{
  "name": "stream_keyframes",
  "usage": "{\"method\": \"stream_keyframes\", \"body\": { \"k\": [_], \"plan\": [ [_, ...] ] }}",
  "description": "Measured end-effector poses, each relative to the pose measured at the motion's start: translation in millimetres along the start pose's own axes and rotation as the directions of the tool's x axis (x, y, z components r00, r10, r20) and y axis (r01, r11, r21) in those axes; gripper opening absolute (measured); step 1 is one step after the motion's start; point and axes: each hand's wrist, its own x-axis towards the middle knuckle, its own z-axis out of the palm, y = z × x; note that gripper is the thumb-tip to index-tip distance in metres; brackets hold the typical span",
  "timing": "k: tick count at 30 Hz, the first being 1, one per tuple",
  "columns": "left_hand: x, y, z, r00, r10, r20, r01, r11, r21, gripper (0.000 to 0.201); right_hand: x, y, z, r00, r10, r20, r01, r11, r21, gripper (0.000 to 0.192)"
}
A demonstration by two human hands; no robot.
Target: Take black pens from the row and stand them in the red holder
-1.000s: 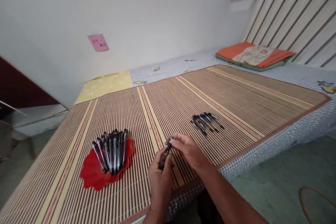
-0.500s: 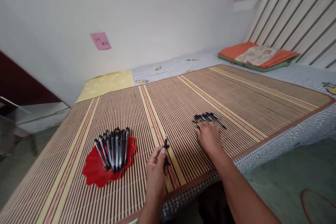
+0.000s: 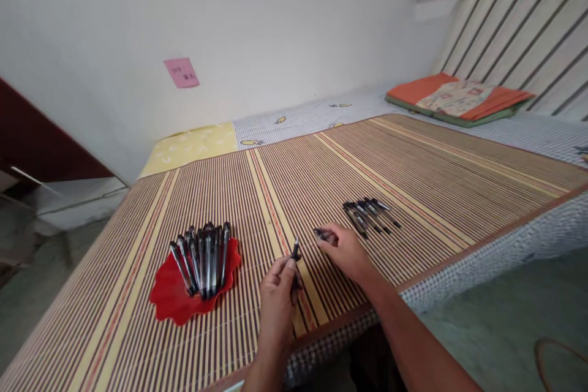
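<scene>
My left hand (image 3: 277,294) holds a dark pen (image 3: 295,252) upright by its lower part, tip pointing up. My right hand (image 3: 345,250) pinches a small dark pen cap (image 3: 320,234) just right of that pen's tip. A loose row of several dark pen caps (image 3: 371,213) lies on the striped bamboo mat (image 3: 321,171) beyond my right hand. To the left, a red wavy-edged dish (image 3: 169,300) carries several pens (image 3: 204,257) fanned side by side.
The mat covers a bed with a checked sheet (image 3: 482,257). A folded orange cloth (image 3: 459,98) lies at the far right by a slatted headboard (image 3: 519,30). A pink note (image 3: 182,72) sticks to the white wall. Floor shows at the right.
My right hand left the pen, reached to the row of caps, and came back holding one near the pen tip. My left hand kept the pen upright.
</scene>
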Motion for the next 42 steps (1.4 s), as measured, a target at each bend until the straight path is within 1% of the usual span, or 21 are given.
{"method": "stream_keyframes", "body": {
  "k": [1, 2, 4, 6, 8, 9, 11, 13, 18, 24, 28, 33, 36, 39, 42],
  "plan": [
    [0, 0, 0.3, 1.000, -0.003, -0.001, 0.003, 1.000, -0.001, 0.036, -1, -3, 2, 0.999, 0.030, 0.023, -0.033, 0.990, 0.137, 0.017],
    [0, 0, 0.7, 1.000, -0.001, 0.003, 0.001, 1.000, 0.003, 0.037, -3, -6, 4, 0.997, 0.061, 0.044, -0.071, 0.960, 0.270, 0.017],
    [0, 1, 1.6, 1.000, 0.001, 0.017, -0.001, 1.000, 0.010, 0.037, -4, -11, 6, 0.992, 0.113, 0.059, -0.127, 0.858, 0.498, 0.023],
    [-1, 2, 3.2, 0.999, 0.008, 0.032, -0.009, 1.000, 0.026, 0.037, -5, -17, 7, 0.988, 0.148, 0.045, -0.140, 0.729, 0.670, 0.028],
    [-1, 4, 5.0, 0.999, 0.024, 0.039, -0.026, 0.998, 0.054, 0.037, -6, -23, 7, 0.986, 0.162, 0.026, -0.123, 0.625, 0.771, 0.032],
    [-1, 5, 5.8, 0.999, 0.035, 0.042, -0.038, 0.997, 0.070, 0.037, -6, -26, 7, 0.987, 0.159, 0.022, -0.113, 0.591, 0.799, 0.032],
    [-1, 6, 6.7, 0.997, 0.059, 0.051, -0.064, 0.993, 0.102, 0.036, -8, -31, 6, 0.989, 0.141, 0.034, -0.107, 0.553, 0.826, 0.031],
    [-1, 6, 6.8, 0.995, 0.077, 0.065, -0.084, 0.988, 0.129, 0.035, -10, -35, 7, 0.991, 0.121, 0.053, -0.111, 0.551, 0.827, 0.029],
    [0, 3, 4.9, 0.991, 0.100, 0.089, -0.113, 0.980, 0.163, 0.033, -12, -35, 8, 0.992, 0.093, 0.088, -0.126, 0.593, 0.795, 0.027],
    [-2, 5, 5.4, 0.990, 0.085, 0.112, -0.101, 0.985, 0.143, 0.033, -13, -32, 5, 0.989, 0.053, 0.140, -0.142, 0.626, 0.767, 0.023],
    [-5, 8, 7.0, 0.990, 0.090, 0.112, -0.106, 0.985, 0.137, 0.032, -16, -32, 5, 0.975, 0.036, 0.217, -0.188, 0.648, 0.738, 0.020],
    [-6, 7, 6.1, 0.988, 0.101, 0.116, -0.114, 0.987, 0.115, 0.033, -18, -30, 8, 0.965, 0.016, 0.261, -0.208, 0.652, 0.730, 0.021],
    [-5, 5, 4.9, 0.988, 0.104, 0.115, -0.116, 0.987, 0.108, 0.033, -19, -32, 9, 0.954, -0.019, 0.299, -0.206, 0.683, 0.701, 0.018],
    [-5, 4, 3.8, 0.990, 0.095, 0.106, -0.106, 0.989, 0.102, 0.033, -21, -38, 9, 0.932, -0.053, 0.359, -0.210, 0.727, 0.653, 0.016],
    [-5, 2, 3.0, 0.993, 0.076, 0.093, -0.085, 0.991, 0.099, 0.033, -22, -43, 9, 0.923, -0.044, 0.381, -0.226, 0.741, 0.632, 0.016]
  ]
}}
